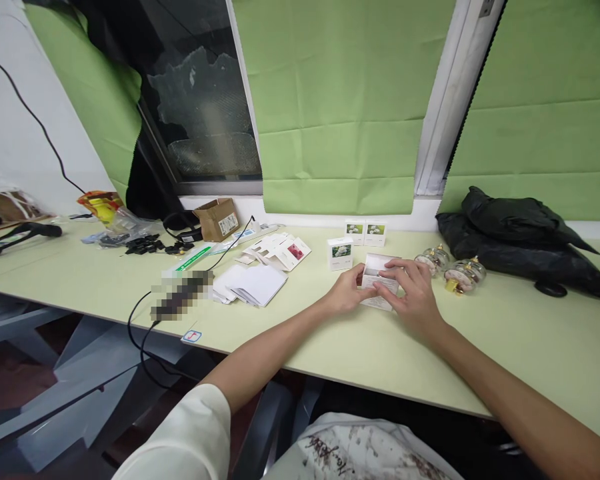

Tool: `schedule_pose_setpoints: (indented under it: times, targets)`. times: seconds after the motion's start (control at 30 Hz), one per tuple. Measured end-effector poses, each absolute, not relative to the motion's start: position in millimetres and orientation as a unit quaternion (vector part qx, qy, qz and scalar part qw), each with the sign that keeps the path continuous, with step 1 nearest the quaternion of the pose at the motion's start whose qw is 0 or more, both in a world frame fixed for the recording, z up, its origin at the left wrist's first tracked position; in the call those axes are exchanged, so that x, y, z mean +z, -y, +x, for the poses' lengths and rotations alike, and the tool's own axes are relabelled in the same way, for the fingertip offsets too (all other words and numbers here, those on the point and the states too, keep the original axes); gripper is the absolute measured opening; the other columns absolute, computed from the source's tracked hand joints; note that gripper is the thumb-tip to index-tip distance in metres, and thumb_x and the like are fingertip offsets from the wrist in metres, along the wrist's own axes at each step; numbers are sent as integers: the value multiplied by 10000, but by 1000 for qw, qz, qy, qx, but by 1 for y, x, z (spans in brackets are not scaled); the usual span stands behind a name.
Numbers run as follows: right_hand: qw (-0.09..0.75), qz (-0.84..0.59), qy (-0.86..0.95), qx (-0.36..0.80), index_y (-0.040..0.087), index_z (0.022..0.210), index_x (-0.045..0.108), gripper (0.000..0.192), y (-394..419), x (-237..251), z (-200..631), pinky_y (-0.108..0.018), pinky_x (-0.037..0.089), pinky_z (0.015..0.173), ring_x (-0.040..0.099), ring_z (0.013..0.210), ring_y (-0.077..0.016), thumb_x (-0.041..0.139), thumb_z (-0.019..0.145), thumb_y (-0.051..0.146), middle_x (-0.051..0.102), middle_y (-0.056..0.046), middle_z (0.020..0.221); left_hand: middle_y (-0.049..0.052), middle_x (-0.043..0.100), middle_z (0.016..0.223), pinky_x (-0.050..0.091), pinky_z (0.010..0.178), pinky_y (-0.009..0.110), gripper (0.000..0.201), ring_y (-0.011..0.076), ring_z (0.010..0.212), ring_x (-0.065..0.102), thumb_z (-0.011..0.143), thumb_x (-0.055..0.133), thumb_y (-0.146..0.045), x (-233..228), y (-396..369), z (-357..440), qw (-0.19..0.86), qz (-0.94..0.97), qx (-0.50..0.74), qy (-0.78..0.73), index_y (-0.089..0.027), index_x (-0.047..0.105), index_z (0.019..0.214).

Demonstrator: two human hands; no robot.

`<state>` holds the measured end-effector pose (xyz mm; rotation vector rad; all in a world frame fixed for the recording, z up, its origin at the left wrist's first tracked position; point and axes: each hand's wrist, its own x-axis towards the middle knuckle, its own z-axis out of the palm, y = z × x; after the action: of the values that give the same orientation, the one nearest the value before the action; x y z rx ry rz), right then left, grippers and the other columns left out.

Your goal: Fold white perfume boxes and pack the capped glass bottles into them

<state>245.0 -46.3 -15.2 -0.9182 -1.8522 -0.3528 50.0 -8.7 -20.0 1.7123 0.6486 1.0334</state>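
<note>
Between my two hands is a small white cardboard box [379, 301], its top flap raised and its upper end open. My left hand [347, 290] grips the box's left side, thumb on the front. My right hand [416, 293] has its fingers over the top opening and its thumb against the front face. Just behind stands a closed white box [340, 254] with a white-flower picture. Two similar boxes [365, 233] stand side by side farther back, near the wall. To the right of my right hand lie clear ball ornaments [465, 275] with gold caps.
Flattened printed cartons [280, 251] and folded white sheets [259, 285] lie left of my hands. A brown carton [218, 220], black cables and small black parts [145, 244] are farther left. Black plastic bags [520, 240] lie at the right. The table's front edge runs beneath my forearms.
</note>
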Motion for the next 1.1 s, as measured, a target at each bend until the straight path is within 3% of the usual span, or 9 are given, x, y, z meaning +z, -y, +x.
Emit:
schedule_pose_setpoints:
  times: [0.23,0.4,0.5,0.87,1.0,1.1]
  targets:
    - [499,-382,766,-130,258,1101,681,152,45,-15,246,-547,445,1017,602,1121,-311,688,983,353,699,-91,1180,73,702,1124,517,849,343,459,226,989,661,868,795,-454,-14,15,45,424,745,420,-298,-175,630,1194]
    - [497,-386,767,-127,271,1152,685,194,48,-15,245,-566,437,1038,578,1136,-315,692,982,365,680,-92,1209,73,652,1219,522,812,336,679,187,932,665,829,832,-441,-15,16,40,356,759,446,-312,-242,422,1332]
    - [497,-380,769,-130,276,1170,685,199,49,-15,244,-541,449,1041,555,1150,-303,695,984,346,669,-84,1214,78,603,1272,523,789,319,688,158,897,667,848,818,-423,-18,14,38,336,748,481,-309,-261,341,1316]
    - [500,-391,762,-127,300,1187,699,205,51,-14,246,-561,452,1056,531,1198,-316,685,985,335,580,-102,1288,40,631,1202,535,838,332,405,161,903,615,931,722,-502,-11,17,34,256,797,445,-319,-253,563,1208]
    - [541,-422,722,-87,280,1278,630,345,53,-14,245,-544,492,1016,519,1200,-324,704,960,395,491,-124,1256,43,639,1117,541,852,335,354,181,954,622,945,704,-522,-8,16,34,236,814,445,-290,-239,612,1138]
    - [572,-443,687,-70,251,1295,563,420,53,-16,244,-520,513,940,534,1100,-308,716,941,418,516,-109,1153,48,633,1087,542,829,326,367,190,985,623,926,729,-534,-8,16,35,222,817,454,-278,-233,622,1107]
